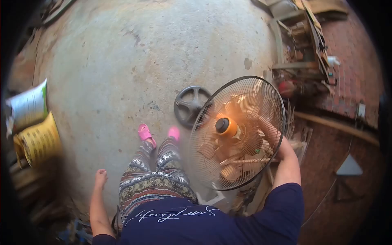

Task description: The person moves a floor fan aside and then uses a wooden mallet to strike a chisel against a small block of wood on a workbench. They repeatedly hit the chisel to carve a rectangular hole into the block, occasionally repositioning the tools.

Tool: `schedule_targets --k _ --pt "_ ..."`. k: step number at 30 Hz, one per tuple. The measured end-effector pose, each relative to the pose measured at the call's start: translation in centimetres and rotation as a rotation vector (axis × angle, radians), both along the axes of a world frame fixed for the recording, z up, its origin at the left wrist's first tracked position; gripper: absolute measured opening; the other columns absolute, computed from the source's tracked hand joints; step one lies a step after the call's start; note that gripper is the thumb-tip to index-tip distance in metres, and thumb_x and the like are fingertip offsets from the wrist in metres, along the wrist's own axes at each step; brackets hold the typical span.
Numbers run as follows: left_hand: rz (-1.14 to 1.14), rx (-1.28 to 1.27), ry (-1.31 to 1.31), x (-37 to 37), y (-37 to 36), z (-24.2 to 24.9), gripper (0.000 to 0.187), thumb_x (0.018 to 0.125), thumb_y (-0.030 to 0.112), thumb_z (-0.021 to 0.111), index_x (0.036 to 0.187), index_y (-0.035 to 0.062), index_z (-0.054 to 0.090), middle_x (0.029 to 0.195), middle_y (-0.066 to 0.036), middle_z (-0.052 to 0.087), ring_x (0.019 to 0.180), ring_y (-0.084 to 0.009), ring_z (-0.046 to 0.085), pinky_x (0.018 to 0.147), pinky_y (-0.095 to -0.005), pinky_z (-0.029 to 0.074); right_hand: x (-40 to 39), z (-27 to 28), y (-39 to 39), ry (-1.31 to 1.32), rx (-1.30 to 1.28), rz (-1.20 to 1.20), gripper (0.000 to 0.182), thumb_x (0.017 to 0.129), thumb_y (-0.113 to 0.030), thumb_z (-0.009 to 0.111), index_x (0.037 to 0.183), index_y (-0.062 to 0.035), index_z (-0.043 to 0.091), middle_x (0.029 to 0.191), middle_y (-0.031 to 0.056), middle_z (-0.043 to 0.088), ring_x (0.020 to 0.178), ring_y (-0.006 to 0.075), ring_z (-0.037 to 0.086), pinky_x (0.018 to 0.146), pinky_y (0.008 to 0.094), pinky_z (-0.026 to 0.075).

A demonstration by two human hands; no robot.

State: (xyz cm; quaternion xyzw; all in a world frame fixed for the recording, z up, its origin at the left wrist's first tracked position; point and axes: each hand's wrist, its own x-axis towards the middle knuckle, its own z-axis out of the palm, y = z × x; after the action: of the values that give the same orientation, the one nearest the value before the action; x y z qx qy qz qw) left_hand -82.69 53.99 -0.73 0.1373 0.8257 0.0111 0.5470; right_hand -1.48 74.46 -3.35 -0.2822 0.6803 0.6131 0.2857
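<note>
A standing fan with a round black wire cage (pixel 196 167) and an orange hub with a dark cap (pixel 222 125) tilts up in front of me on the right. Its round, spoked dark base (pixel 192 107) shows on the floor beyond the cage. My right arm reaches behind the cage, and my right hand (pixel 263 124) shows only blurrily through the wires and blades, closed on the back of the fan; the exact grip is hidden. At my left side hangs my left hand (pixel 101 177), fingers curled, with nothing visible in it, apart from other things.
Concrete floor (pixel 102 61) spreads ahead. On the left lie a white-green sack (pixel 29 105) and a yellow sack (pixel 40 141). A wooden frame (pixel 296 65) with clutter stands at the right, beside red brick paving (pixel 353 73) and a long timber (pixel 339 127).
</note>
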Motion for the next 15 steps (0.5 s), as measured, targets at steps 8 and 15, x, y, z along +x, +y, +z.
schedule_targets --k 8,15 --pt "-0.203 0.039 -0.11 2.6 25.7 1.7 0.031 0.097 0.022 0.057 0.124 0.0067 0.055 0.103 -0.006 0.06 0.082 -0.0134 0.06 0.063 -0.0229 0.045 -2.2 -1.2 -3.7 0.086 -0.072 -0.502 0.045 0.098 -0.039 0.048 0.13 -0.008 0.055 0.13 0.0146 0.061 0.119 0.0317 0.059 0.104 0.0465 0.045" --pt "-0.399 -0.043 -0.174 7.6 38.8 1.7 0.034 0.095 0.024 0.061 0.124 0.0097 0.053 0.09 0.002 0.056 0.074 -0.009 0.056 0.061 -0.0226 0.044 0.3 -1.4 -6.0 0.099 -0.255 -0.676 0.045 0.099 -0.039 0.047 0.131 -0.0075 0.054 0.13 0.015 0.061 0.119 0.0319 0.059 0.105 0.0459 0.045"
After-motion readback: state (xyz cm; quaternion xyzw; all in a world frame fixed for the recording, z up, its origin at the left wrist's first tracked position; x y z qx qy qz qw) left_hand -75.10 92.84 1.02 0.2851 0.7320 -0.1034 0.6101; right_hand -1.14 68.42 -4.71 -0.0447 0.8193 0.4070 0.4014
